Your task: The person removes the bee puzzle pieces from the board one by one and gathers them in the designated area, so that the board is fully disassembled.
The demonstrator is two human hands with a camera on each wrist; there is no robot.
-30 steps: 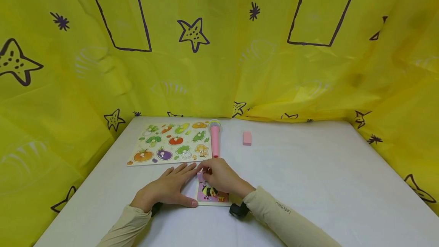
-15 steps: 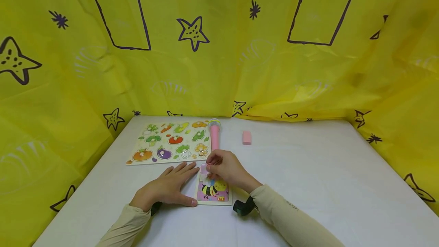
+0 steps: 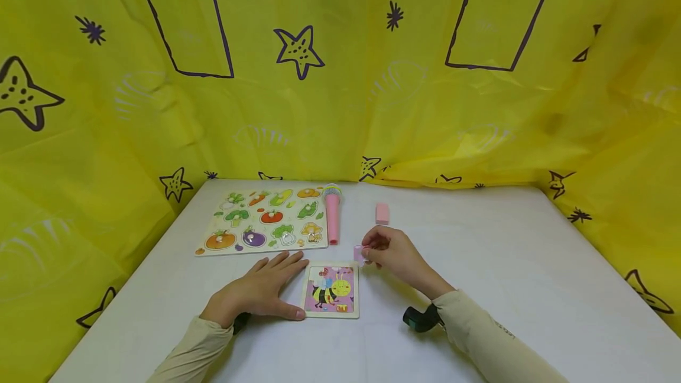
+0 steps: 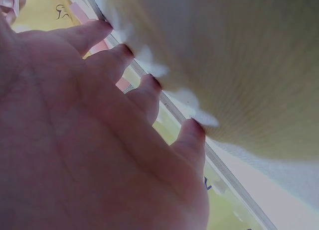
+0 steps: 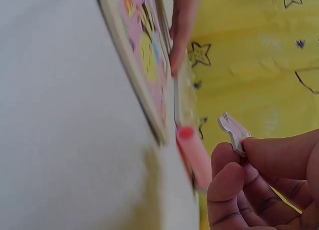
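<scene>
While one pink puzzle piece [image 3: 358,254], long axis roughly near to far, is held just off the far right corner of one bee puzzle [image 3: 331,292], the nearer right hand [image 3: 398,257] pinches it. The left hand [image 3: 262,292], fingers spread, touches the puzzle's left edge. Beyond lie one vegetable board [image 3: 255,222], one microphone [image 3: 332,217], one pink block [image 3: 382,214].

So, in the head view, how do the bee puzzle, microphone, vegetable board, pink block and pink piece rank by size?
Largest to smallest:
1. Vegetable board
2. Bee puzzle
3. Microphone, long but narrow
4. Pink block and pink piece: order unsure, as the right hand partly covers the piece.
</scene>
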